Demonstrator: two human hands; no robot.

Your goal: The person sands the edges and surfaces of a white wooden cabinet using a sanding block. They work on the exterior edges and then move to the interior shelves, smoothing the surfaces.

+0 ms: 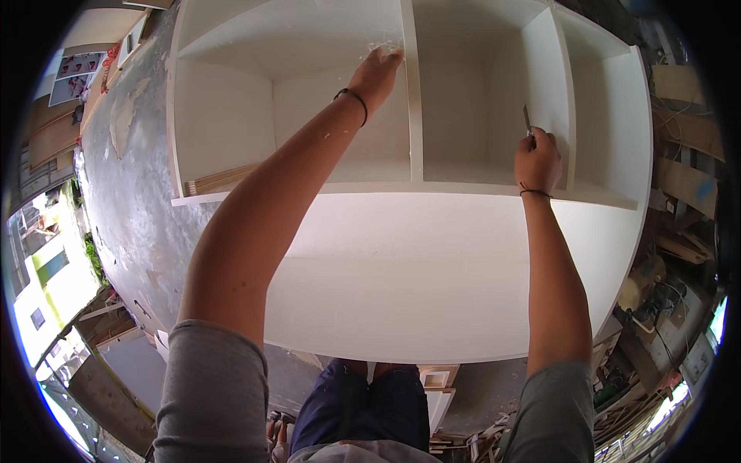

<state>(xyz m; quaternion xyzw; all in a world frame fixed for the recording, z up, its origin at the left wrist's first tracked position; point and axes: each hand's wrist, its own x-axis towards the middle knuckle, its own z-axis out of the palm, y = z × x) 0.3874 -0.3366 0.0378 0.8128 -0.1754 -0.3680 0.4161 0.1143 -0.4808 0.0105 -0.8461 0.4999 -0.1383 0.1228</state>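
A white cabinet (432, 231) with several open compartments lies in front of me. My left hand (377, 79) reaches into its large left compartment, next to the upright divider (411, 100). Its fingers are curled together, and a tangle of thin, pale strands (382, 46) shows at the fingertips. My right hand (538, 163) is over the front edge of the middle compartment, wrapped round a slim knife (527, 117). The narrow blade points up and away from me; most of the handle is hidden in my fist.
Thin wooden strips (222, 179) lie in the left compartment's near corner. Wooden boards (687, 185) and cables crowd the right side, near a machine with a motor (660, 297). A worn grey floor (135, 193) stretches along the left. Another person's feet (278, 432) show below.
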